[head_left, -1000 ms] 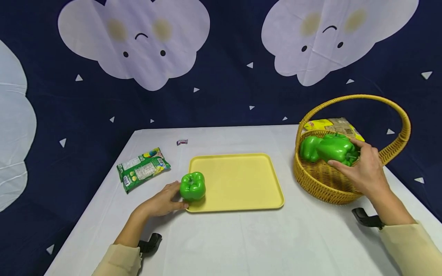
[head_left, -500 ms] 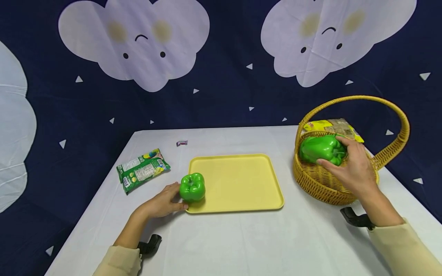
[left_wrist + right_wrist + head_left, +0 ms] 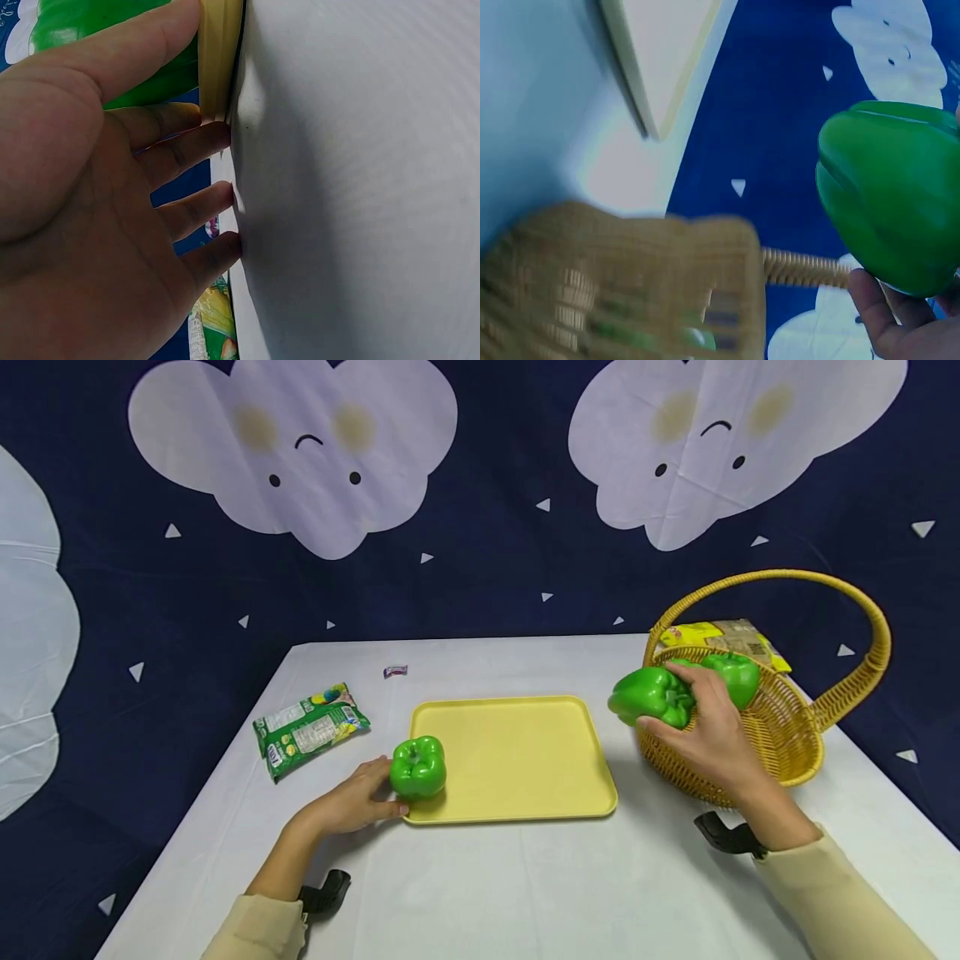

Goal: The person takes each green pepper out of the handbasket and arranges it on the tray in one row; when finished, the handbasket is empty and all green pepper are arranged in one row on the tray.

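My right hand (image 3: 716,735) grips a green bell pepper (image 3: 652,697) by its stem end, over the left rim of the wicker basket (image 3: 705,781). In the right wrist view this pepper (image 3: 892,195) is held above the basket (image 3: 630,277). Another green pepper (image 3: 733,678) lies inside the basket. A green pepper (image 3: 418,767) stands on the left end of the yellow tray (image 3: 525,760). My left hand (image 3: 348,797) rests at the tray's left edge beside it, thumb and fingers spread. The left wrist view shows the left hand (image 3: 112,195) with extended fingers against the white cloth.
A green snack packet (image 3: 309,730) lies to the left of the tray, and a small wrapped candy (image 3: 395,671) lies behind it. Behind the basket is a yellow packet (image 3: 727,637). The basket's tall handle (image 3: 780,575) arches above it. A dark blue cloud-patterned cloth hangs behind the table.
My right hand has moved left with its pepper, from inside the basket to above its left rim, uncovering the other pepper. My left hand has stayed in place.
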Motion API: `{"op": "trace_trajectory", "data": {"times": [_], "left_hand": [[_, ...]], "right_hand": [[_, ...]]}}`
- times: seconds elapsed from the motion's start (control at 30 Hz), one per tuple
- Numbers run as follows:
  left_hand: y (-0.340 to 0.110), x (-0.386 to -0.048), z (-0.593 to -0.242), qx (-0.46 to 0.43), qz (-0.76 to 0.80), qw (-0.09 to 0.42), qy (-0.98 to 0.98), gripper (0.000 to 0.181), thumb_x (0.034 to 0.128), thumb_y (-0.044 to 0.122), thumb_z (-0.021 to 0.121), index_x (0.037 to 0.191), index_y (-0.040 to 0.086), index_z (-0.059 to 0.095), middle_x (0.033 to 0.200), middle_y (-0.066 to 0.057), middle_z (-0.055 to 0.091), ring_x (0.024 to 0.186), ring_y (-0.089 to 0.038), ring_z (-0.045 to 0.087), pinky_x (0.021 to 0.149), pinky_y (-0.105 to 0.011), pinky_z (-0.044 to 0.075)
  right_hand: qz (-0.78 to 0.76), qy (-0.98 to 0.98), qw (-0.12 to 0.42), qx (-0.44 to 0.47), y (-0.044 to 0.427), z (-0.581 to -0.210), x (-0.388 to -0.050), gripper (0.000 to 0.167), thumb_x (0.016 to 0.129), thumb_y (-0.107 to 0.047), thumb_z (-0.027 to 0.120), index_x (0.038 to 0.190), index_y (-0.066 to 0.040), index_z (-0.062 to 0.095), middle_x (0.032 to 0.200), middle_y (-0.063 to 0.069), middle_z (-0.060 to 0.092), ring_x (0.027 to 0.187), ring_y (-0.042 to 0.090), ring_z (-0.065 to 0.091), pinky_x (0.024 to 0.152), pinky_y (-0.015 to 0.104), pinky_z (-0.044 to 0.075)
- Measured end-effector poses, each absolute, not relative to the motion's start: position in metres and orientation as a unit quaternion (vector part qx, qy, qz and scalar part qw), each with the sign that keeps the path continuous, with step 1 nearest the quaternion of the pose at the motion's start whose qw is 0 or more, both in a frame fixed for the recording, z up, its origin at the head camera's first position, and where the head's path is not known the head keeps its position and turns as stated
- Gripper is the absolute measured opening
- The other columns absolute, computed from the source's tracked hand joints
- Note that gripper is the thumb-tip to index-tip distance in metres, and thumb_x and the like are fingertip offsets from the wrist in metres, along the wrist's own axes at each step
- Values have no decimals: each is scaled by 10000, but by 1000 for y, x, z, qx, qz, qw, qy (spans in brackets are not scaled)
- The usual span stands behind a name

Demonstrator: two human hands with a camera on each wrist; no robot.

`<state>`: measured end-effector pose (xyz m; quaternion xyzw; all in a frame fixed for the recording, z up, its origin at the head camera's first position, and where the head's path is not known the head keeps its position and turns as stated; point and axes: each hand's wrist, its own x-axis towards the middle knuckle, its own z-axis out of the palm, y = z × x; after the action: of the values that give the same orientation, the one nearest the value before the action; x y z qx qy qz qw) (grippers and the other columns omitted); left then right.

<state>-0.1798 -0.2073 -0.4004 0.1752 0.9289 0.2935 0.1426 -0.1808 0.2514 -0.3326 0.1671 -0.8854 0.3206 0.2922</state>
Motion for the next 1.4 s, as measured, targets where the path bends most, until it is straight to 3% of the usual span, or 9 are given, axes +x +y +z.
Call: {"op": "trace_trajectory", "data": {"times": [0.3,0.67,1.0,1.4], "left_hand": [[-208,-181,-402,177,296,142,928,725,823,344,707,1421,87,387,1507,-197,334,1423,-456,171,1144,-639,156],[-207,-179,-401,178,294,139,929,738,826,348,703,1429,75,376,1504,-223,324,1416,-466,178,1141,-641,159],[-208,-179,-402,190,293,131,928,722,827,335,701,1421,76,384,1497,-215,343,1408,-474,194,1135,-647,167],[-207,-177,-398,194,292,127,928,719,823,346,705,1410,69,395,1485,-241,345,1395,-493,202,1126,-657,173]], "right_hand": [[327,-885,260,203,223,-344,-185,789,684,-99,828,1362,-28,431,1264,238,460,1114,332,448,870,487,403],[321,-875,255,256,190,-360,-196,770,662,-154,835,1313,0,454,1179,201,505,1053,276,467,843,374,421],[308,-883,217,278,160,-370,-199,743,701,-250,803,1327,-43,461,1184,172,512,1068,291,468,862,441,469],[300,-897,171,276,131,-376,-204,740,720,-314,799,1334,-68,467,1188,146,516,1071,265,497,885,429,492]]}}
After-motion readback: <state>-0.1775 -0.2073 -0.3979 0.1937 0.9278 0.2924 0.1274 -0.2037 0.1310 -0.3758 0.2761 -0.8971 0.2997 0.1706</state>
